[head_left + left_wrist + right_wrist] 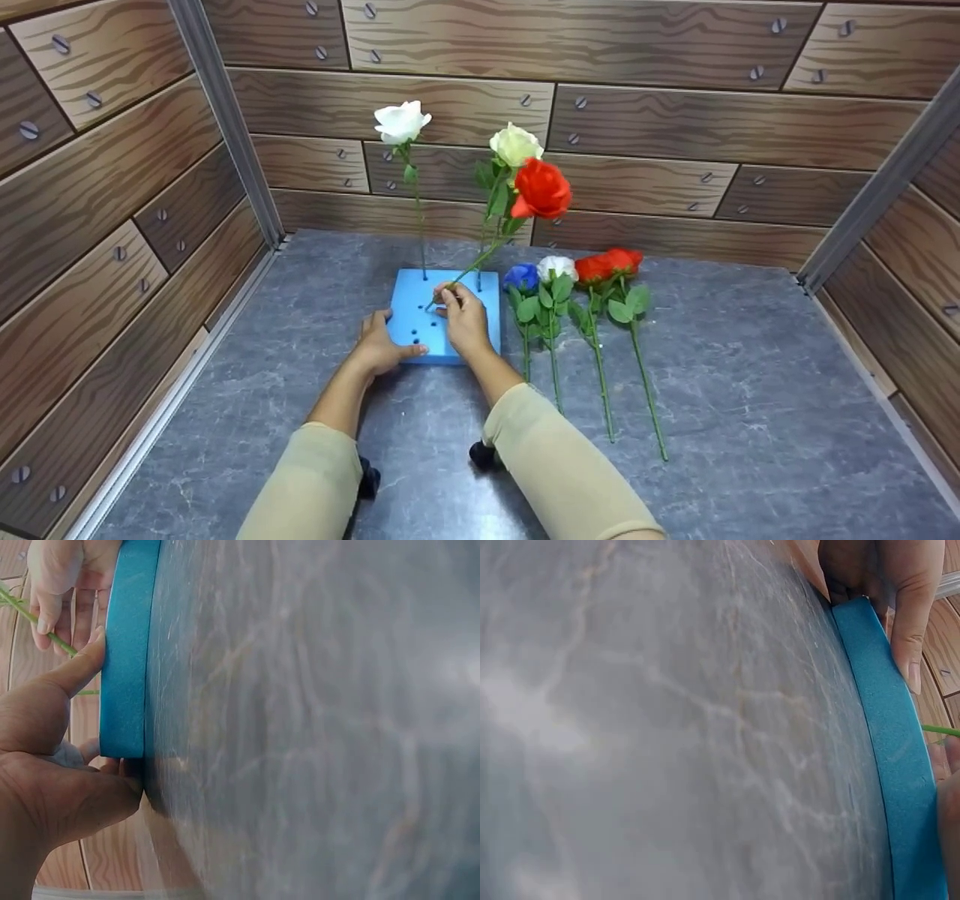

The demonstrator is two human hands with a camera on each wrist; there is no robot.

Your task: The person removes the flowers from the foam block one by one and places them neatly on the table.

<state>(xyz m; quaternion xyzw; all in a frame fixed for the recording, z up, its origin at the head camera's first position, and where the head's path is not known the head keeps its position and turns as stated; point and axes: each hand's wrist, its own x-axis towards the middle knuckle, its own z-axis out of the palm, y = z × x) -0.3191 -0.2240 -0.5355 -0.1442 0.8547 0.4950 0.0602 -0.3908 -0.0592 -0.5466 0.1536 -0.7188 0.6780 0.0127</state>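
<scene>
My right hand (466, 322) pinches the green stem of a red rose (541, 189). The stem slants, its lower end close to the top of a blue foam block (406, 289) with several small holes; whether the tip is inside a hole I cannot tell. At the block's front left corner, my left hand (377, 349) holds it, thumb on the top face and fingers along the side. A white rose (401, 122) stands upright at the block's back left. Behind the red bloom, a cream rose (516, 144) stands at the back right, its stem partly hidden.
Right of the block lie a blue rose (521, 277), a white rose (556, 268) and two red roses (592, 268), stems toward me. Underneath is a grey marbled tabletop (750, 360). Wood-patterned walls (637, 127) enclose the back and both sides.
</scene>
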